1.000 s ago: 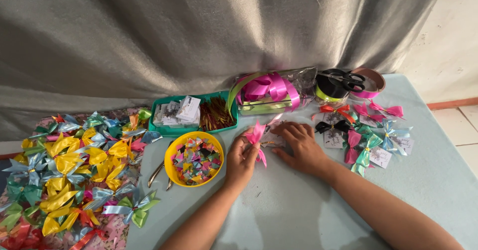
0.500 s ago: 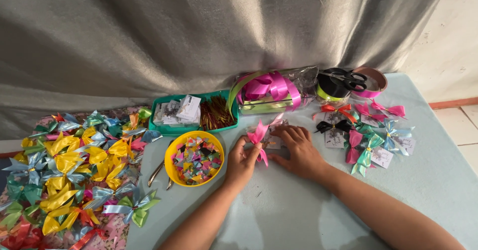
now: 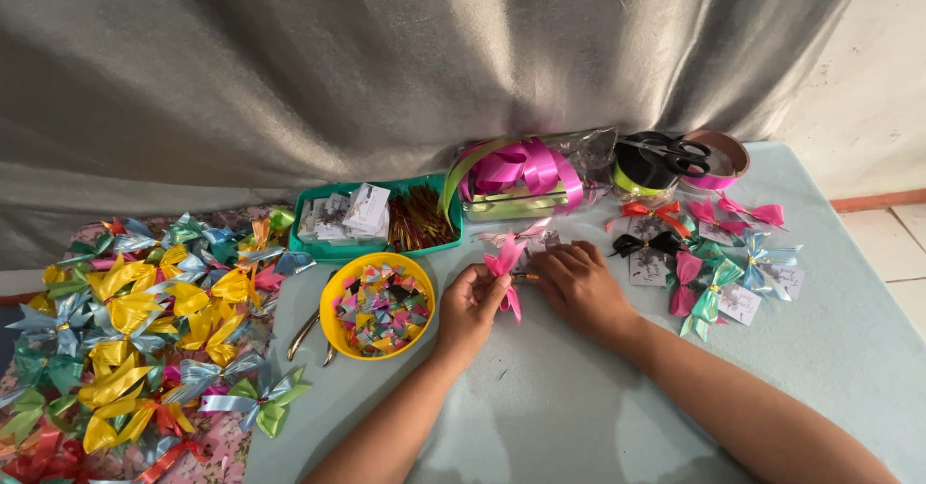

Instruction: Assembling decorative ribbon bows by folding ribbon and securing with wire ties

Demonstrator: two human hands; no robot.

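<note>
At the far left of the frame we see a heap of finished ribbon bows, mostly yellow, silver-blue and green, lying on a flowered cloth. Just right of it, a pair of metal pliers lies against a round yellow bowl filled with small coloured ribbon scraps. Above the bowl, toward upper centre, sits a green tray holding small white cards and a bundle of thin wire ties.

In the middle of the frame the left hand pinches a pink ribbon bow between thumb and fingertips, holding it just above the pale blue table. The right hand meets it from the other side, its fingers curled and pressed against the bow's middle, so both hands touch the same bow.

Behind the hands lies a clear bag of magenta and green ribbon. Further right, black-handled scissors rest on top of ribbon rolls. Below these, at the right, a scatter of tagged bows in red, black, pink, green and blue lies on the table, well apart from the left heap.
</note>
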